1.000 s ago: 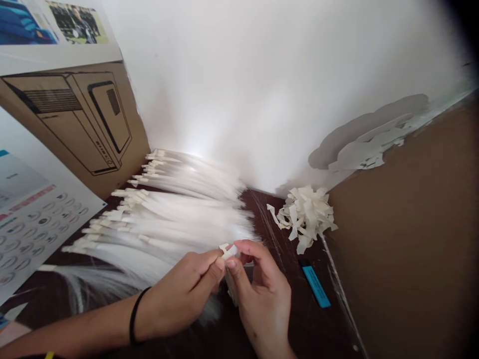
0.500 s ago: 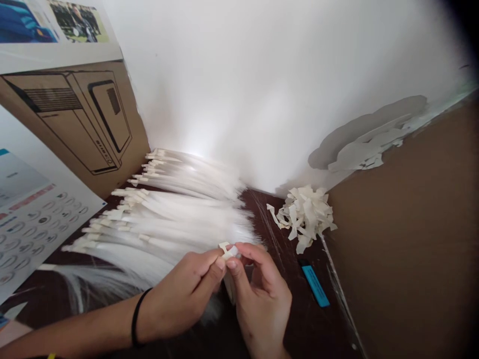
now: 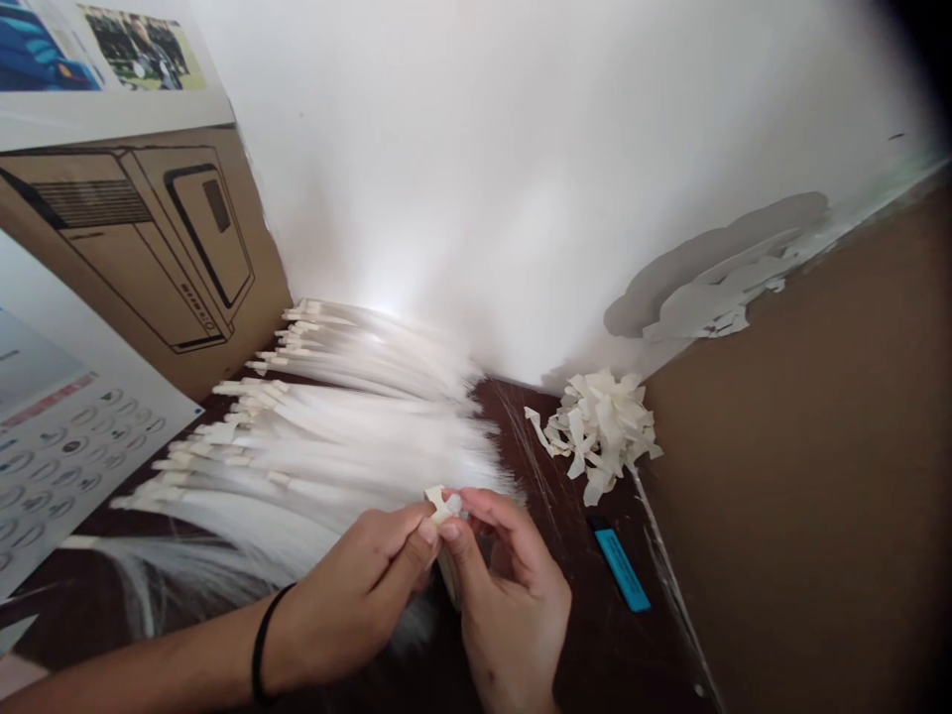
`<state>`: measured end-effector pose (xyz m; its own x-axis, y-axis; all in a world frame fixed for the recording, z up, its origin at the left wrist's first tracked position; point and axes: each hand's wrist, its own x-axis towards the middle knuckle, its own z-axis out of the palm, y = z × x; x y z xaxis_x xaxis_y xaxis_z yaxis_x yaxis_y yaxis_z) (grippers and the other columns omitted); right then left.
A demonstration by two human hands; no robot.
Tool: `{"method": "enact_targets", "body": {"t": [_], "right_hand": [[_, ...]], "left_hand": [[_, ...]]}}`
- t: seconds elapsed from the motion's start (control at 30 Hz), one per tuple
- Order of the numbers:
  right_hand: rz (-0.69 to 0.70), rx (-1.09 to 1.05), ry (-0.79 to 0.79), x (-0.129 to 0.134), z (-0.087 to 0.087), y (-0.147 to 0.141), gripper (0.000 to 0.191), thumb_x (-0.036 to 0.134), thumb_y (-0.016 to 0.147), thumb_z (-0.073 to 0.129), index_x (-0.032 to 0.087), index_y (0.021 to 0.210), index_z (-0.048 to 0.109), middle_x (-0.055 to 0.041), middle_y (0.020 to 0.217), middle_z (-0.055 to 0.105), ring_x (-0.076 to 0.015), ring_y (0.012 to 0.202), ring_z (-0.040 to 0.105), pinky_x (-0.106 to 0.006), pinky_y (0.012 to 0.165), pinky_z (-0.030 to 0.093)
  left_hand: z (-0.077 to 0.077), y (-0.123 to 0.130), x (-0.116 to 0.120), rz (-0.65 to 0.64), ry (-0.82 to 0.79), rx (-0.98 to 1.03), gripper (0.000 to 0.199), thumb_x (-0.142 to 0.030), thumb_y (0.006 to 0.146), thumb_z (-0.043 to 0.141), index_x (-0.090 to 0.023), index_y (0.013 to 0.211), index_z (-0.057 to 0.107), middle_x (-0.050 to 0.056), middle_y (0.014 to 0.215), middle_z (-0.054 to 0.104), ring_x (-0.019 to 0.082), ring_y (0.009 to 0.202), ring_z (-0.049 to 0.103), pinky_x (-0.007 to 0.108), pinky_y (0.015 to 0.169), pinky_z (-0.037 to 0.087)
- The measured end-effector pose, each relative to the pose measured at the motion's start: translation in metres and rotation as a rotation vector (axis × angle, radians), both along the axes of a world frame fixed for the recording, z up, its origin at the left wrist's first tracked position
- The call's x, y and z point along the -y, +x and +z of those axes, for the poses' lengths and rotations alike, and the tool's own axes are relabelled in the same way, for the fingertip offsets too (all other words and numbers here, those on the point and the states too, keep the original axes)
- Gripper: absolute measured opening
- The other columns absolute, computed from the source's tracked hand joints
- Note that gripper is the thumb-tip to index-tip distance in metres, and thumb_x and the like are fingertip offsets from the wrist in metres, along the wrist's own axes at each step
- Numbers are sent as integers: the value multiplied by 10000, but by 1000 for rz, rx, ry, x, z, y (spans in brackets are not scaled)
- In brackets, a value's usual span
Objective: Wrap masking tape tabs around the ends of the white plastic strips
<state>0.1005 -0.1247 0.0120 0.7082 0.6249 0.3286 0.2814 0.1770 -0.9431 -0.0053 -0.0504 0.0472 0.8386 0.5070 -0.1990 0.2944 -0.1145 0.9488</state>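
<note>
My left hand point(image 3: 372, 570) is closed, thumb and fingertip pinching a short cream tape strip point(image 3: 437, 499). Against it, the thumb and index finger of my right hand point(image 3: 513, 590) pinch the white end of a fibre bundle point(image 3: 453, 504), and the strip lies across that end. Blurred white strands show below my hands, partly hidden by them. Between the hands a pale curved edge point(image 3: 448, 580) is visible, its kind unclear. To the left and beyond lie rows of white fibre bundles point(image 3: 372, 426), their left ends wrapped in cream tape.
Right of my hands, a heap of torn tape pieces point(image 3: 606, 426) sits on the dark table point(image 3: 587, 645), with a blue-and-black flat object point(image 3: 621, 567) nearer me. A cardboard box point(image 3: 171, 248) and printed sheet point(image 3: 66, 436) stand left; a white wall point(image 3: 476, 178) rises behind, brown board point(image 3: 810, 476) right.
The tape strip is pressed closer around the bundle's end, and less of the white end shows. My hands keep their pinch; the whole view has shifted slightly.
</note>
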Motion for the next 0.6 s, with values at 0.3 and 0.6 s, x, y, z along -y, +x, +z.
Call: {"method": "enact_targets", "body": {"t": [0.3,0.6], "right_hand": [[77,64,25,0,-1,4,204,149,783,669,271,942,709,37,756,663,-76,701,643,-151,642,522],[60,88,-5,3,-3,6,184,149,789,660,263,933,677,28,854,705,-82,762,673,-146,693,531]], "left_hand": [[-2,0,-3,-42,-13,43,410,-451,986,249,-161,755,423,-55,589,317,63,491,244,193,430,237],[-2,0,-2,-54,20,77,393,-420,988,242,-160,761,430,-51,589,342,71,499,272,208,470,267]]}}
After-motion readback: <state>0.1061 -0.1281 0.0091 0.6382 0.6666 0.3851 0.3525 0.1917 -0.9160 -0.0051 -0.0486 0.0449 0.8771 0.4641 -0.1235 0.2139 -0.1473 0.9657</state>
